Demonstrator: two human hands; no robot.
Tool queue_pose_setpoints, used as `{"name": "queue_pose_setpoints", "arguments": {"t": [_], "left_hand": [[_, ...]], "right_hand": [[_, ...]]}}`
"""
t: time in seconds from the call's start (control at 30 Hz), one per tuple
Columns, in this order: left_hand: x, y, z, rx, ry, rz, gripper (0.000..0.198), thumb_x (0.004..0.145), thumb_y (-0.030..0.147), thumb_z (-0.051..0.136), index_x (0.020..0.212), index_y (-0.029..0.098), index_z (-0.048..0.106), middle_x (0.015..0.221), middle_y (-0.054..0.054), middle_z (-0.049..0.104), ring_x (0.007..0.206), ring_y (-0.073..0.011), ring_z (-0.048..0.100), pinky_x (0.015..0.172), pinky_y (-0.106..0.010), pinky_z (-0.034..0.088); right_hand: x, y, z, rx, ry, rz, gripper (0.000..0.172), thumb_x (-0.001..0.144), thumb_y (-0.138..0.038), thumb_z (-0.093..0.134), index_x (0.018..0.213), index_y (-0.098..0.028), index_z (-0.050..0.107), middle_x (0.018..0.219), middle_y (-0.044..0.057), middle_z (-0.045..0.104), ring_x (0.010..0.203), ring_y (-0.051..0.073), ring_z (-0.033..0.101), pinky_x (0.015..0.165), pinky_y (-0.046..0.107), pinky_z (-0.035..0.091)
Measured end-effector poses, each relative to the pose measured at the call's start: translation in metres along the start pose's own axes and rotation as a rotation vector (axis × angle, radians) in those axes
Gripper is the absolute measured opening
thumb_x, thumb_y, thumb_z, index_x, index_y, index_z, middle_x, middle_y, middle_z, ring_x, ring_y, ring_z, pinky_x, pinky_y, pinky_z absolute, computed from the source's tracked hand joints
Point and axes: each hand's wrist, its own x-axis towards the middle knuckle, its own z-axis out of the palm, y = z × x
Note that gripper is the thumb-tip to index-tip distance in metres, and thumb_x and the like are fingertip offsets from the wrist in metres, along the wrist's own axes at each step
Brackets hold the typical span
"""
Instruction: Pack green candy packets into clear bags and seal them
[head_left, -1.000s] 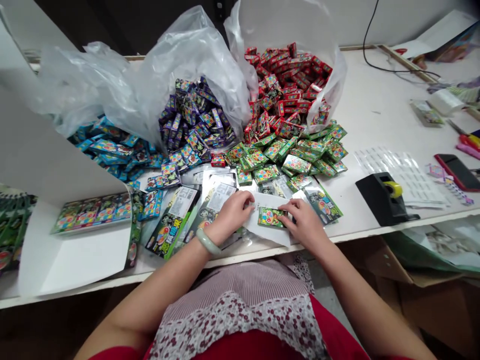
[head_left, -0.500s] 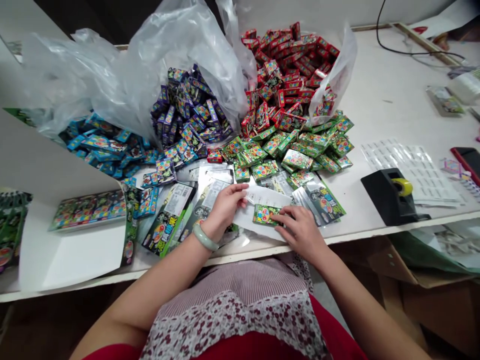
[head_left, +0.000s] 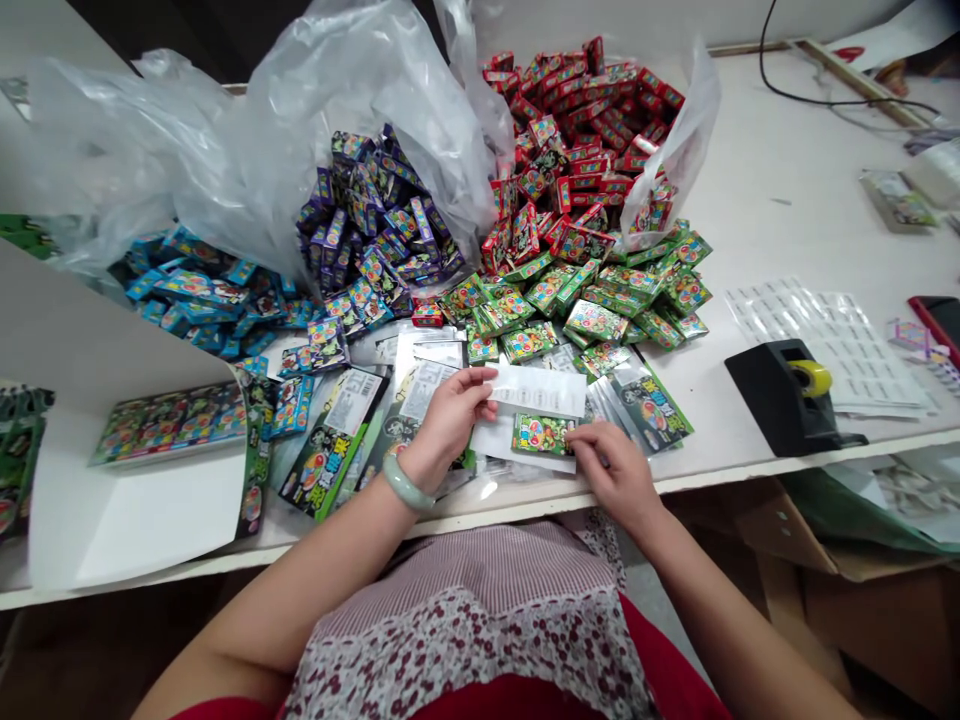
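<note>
Watching through the head camera, I saw the left hand (head_left: 450, 420), a pale jade bangle (head_left: 409, 482) on its wrist, pinching the left end of a narrow white paper slip (head_left: 536, 392) between thumb and fingers. The right hand (head_left: 611, 470) lay apart from it, its fingertips (head_left: 579, 436) against the edge of a small green printed candy packet (head_left: 541, 435). That packet sat on a wider white paper sheet (head_left: 517, 452), just below the slip, on a white work table (head_left: 750, 200). Around the hands lay flat green-and-black printed cartons (head_left: 334, 440) and a heap of green packets (head_left: 592, 320). Beyond them I could see heaps of red boxes (head_left: 577, 130), purple boxes (head_left: 375, 220) and blue boxes (head_left: 202, 280) against clear plastic bags (head_left: 360, 100). Off to the right stood a black tape dispenser (head_left: 780, 395) holding a yellow tape roll (head_left: 810, 378), beside a glossy sheet of printed labels (head_left: 825, 345).
</note>
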Motion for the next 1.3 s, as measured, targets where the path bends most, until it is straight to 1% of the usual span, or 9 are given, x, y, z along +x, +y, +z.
{"name": "queue_pose_setpoints", "arguments": {"t": [0.1,0.2,0.37,0.57,0.7,0.87,1.07,1.17,1.3], "left_hand": [[-0.002,-0.002,-0.003,0.048,-0.032,-0.003,0.020,0.072,0.002,0.062,0.089,0.011,0.067,0.071,0.000,0.061,0.048,-0.0070,0.058,0.044,-0.018,0.049],[-0.001,-0.001,-0.005,0.082,-0.061,-0.001,0.020,0.071,0.003,0.064,0.089,0.011,0.067,0.073,0.000,0.062,0.048,-0.0073,0.059,0.044,-0.018,0.049],[0.002,0.007,-0.008,0.096,-0.054,0.000,0.020,0.071,0.005,0.065,0.089,0.012,0.066,0.072,0.001,0.061,0.050,-0.0066,0.059,0.048,-0.019,0.051],[0.006,0.006,-0.007,0.117,-0.102,-0.008,0.023,0.067,0.008,0.069,0.090,0.012,0.066,0.068,0.002,0.060,0.050,-0.0077,0.058,0.047,-0.019,0.050],[0.009,0.005,-0.006,0.182,-0.109,0.082,0.024,0.063,0.007,0.073,0.086,0.012,0.067,0.066,0.003,0.059,0.053,-0.0073,0.056,0.049,-0.018,0.048],[0.013,0.002,-0.006,0.188,-0.117,0.071,0.029,0.064,0.009,0.072,0.093,0.013,0.068,0.077,-0.001,0.065,0.062,-0.0094,0.057,0.059,-0.022,0.049],[0.015,-0.001,-0.009,0.729,-0.071,0.492,0.012,0.078,0.015,0.064,0.088,0.018,0.070,0.082,-0.003,0.062,0.078,-0.0160,0.057,0.072,-0.028,0.045],[0.016,0.004,-0.009,0.845,-0.088,0.665,0.005,0.080,0.016,0.061,0.078,0.018,0.066,0.089,-0.004,0.058,0.086,-0.0182,0.055,0.079,-0.029,0.044],[0.022,0.010,-0.007,0.706,-0.210,0.605,0.004,0.083,0.018,0.057,0.082,0.018,0.061,0.094,-0.005,0.061,0.093,-0.0185,0.057,0.084,-0.029,0.043]], "right_hand": [[0.012,0.007,-0.005,0.256,0.167,0.315,0.017,0.093,-0.035,0.051,0.104,-0.023,0.050,0.093,0.006,0.069,0.080,0.018,0.064,0.075,0.035,0.050],[0.032,0.012,-0.012,0.263,0.084,0.412,0.037,0.085,-0.041,0.061,0.114,-0.023,0.046,0.090,0.005,0.068,0.071,0.017,0.061,0.068,0.034,0.049],[0.052,0.015,-0.020,0.022,0.121,0.370,0.039,0.080,-0.040,0.063,0.113,-0.023,0.052,0.090,0.003,0.062,0.070,0.016,0.056,0.063,0.031,0.044],[0.055,0.015,-0.007,0.391,0.047,0.456,0.039,0.073,-0.036,0.067,0.108,-0.022,0.053,0.073,-0.002,0.060,0.064,0.014,0.055,0.061,0.029,0.044],[0.060,0.020,0.000,0.452,0.071,0.479,0.031,0.070,-0.036,0.068,0.096,-0.021,0.063,0.075,-0.001,0.061,0.066,0.014,0.054,0.064,0.030,0.046],[0.064,0.029,0.001,0.458,0.109,0.549,0.034,0.067,-0.039,0.070,0.095,-0.020,0.067,0.073,-0.001,0.062,0.067,0.014,0.056,0.065,0.031,0.048],[0.065,0.030,-0.003,0.225,0.090,0.455,0.027,0.074,-0.038,0.067,0.093,-0.020,0.070,0.068,-0.001,0.059,0.061,0.014,0.051,0.061,0.030,0.045],[0.070,0.027,-0.006,0.074,0.107,0.320,0.017,0.078,-0.035,0.063,0.083,-0.020,0.070,0.081,0.004,0.061,0.074,0.018,0.055,0.066,0.032,0.045],[0.077,0.026,-0.005,0.080,0.132,0.275,0.016,0.079,-0.035,0.062,0.080,-0.020,0.066,0.091,0.006,0.063,0.085,0.020,0.057,0.066,0.030,0.044]]}}
